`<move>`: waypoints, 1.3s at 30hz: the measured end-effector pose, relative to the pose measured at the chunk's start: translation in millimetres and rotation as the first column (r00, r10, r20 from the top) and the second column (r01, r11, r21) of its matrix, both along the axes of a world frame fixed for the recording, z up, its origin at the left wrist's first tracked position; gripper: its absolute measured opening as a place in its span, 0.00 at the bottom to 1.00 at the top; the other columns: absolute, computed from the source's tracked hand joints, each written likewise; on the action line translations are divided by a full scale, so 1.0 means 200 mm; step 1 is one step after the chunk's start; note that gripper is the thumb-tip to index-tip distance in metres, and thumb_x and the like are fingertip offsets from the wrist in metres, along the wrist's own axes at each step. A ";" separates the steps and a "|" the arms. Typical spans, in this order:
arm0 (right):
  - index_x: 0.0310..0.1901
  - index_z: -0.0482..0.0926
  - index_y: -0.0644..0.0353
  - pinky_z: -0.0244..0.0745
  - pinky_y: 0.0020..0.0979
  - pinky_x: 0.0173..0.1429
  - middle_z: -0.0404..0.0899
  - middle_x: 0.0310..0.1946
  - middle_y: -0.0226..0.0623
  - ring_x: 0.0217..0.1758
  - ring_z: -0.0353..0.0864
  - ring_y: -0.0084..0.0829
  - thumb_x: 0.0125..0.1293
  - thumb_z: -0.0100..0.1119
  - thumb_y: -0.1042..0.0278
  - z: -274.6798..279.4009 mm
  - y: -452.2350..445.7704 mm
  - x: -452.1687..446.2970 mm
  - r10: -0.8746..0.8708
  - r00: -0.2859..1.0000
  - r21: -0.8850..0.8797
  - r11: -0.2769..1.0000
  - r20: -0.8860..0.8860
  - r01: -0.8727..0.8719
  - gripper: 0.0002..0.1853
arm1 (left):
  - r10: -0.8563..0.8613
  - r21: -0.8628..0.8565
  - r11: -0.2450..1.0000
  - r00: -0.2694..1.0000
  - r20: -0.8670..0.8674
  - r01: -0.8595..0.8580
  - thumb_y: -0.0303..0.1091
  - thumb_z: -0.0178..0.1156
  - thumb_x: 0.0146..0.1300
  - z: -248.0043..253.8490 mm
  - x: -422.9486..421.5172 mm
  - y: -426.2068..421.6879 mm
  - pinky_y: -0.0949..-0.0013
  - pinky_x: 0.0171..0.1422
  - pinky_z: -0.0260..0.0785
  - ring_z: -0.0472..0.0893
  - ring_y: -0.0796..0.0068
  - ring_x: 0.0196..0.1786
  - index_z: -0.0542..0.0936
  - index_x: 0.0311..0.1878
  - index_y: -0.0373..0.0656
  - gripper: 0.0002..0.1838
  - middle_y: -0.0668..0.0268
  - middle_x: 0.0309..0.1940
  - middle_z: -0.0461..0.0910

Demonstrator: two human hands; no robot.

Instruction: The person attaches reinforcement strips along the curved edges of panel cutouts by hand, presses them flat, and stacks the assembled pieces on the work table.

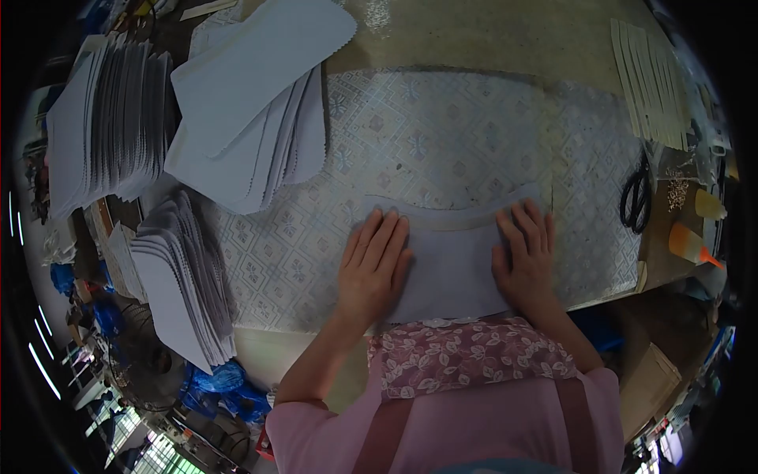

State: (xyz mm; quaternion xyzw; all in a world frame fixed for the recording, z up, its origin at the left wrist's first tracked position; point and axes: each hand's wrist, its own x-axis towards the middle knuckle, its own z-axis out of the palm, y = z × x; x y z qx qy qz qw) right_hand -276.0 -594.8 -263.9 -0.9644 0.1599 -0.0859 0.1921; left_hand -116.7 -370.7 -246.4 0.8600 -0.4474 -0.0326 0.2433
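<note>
A pale grey-lilac piece of fabric or sheet (452, 272) lies flat on the patterned table cover in front of me. Along its far edge runs a curved, lighter band (454, 219). My left hand (369, 265) rests flat on its left side, fingers stretched out and pointing away from me. On the right side, my right hand (523, 253) lies with fingers extended over the band's right end. Neither hand grips anything. The near edge of the piece reaches the flowered apron (474, 359).
Stacks of similar zigzag-edged pieces stand at left: an upright row (110, 118), a loose pile (253, 110) and a drooping stack (181, 276). At right are pale strips (647, 83), a black cord (635, 193), a plastic bag of small parts (677, 189) and an orange-tipped bottle (691, 243).
</note>
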 end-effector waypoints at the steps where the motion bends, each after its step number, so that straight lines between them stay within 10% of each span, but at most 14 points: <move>1: 0.67 0.74 0.52 0.49 0.60 0.79 0.69 0.69 0.39 0.78 0.63 0.45 0.64 0.61 0.66 0.00 0.00 0.00 0.006 1.000 0.016 1.000 0.008 -0.006 0.28 | -0.006 -0.001 1.000 1.000 0.000 0.006 0.31 0.63 0.68 0.00 0.00 -0.01 0.52 0.70 0.68 0.75 0.52 0.70 0.80 0.63 0.39 0.20 0.55 0.64 0.79; 24: 0.67 0.74 0.48 0.47 0.62 0.80 0.67 0.69 0.37 0.79 0.60 0.40 0.65 0.62 0.64 0.02 -0.01 0.00 0.012 1.000 0.011 1.000 -0.011 -0.012 0.27 | -0.019 0.053 0.998 0.999 0.039 0.017 0.27 0.57 0.71 0.00 -0.01 -0.01 0.51 0.72 0.64 0.73 0.49 0.71 0.79 0.64 0.37 0.19 0.54 0.65 0.77; 34: 0.71 0.66 0.60 0.48 0.60 0.80 0.59 0.72 0.53 0.79 0.54 0.58 0.65 0.61 0.68 0.03 -0.01 0.00 -0.068 0.993 0.175 0.983 0.095 0.050 0.32 | 0.367 -0.083 0.852 0.702 -0.610 -0.517 0.24 0.62 0.68 0.14 -0.19 0.20 0.66 0.60 0.74 0.79 0.64 0.55 0.74 0.67 0.37 0.24 0.55 0.60 0.73; 39: 0.74 0.59 0.63 0.57 0.50 0.77 0.56 0.74 0.54 0.77 0.57 0.55 0.73 0.53 0.68 0.02 0.00 -0.05 -0.156 0.967 0.361 0.929 0.201 0.075 0.30 | 0.334 0.006 0.870 0.582 -0.741 -0.492 0.33 0.65 0.69 0.00 -0.15 0.29 0.71 0.39 0.70 0.74 0.78 0.34 0.79 0.54 0.39 0.14 0.65 0.32 0.76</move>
